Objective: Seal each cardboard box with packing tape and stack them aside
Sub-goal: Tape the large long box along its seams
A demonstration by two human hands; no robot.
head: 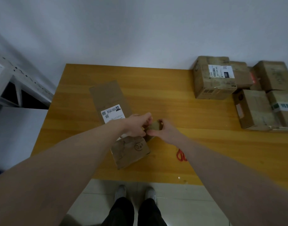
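Fingers of both hands, left hand (pixel 136 123) and right hand (pixel 164 130), pinch a brownish roll of packing tape (pixel 154 126) at frame centre, above an open brown cardboard box (pixel 128 149) on the yellow wooden surface (pixel 172 103).

I see a yellow wooden desk (pixel 164 101) carrying a flattened cardboard box (pixel 110 98), red scissors (pixel 180 155) and stacked boxes (pixel 237 88) far right.

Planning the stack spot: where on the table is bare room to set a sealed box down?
Bare wood runs along the far edge of the table, between the open cardboard box and the pile of boxes. The near right is also free, past the red scissors. The right end is crowded. Both hands, left and right, work a tape roll at centre.
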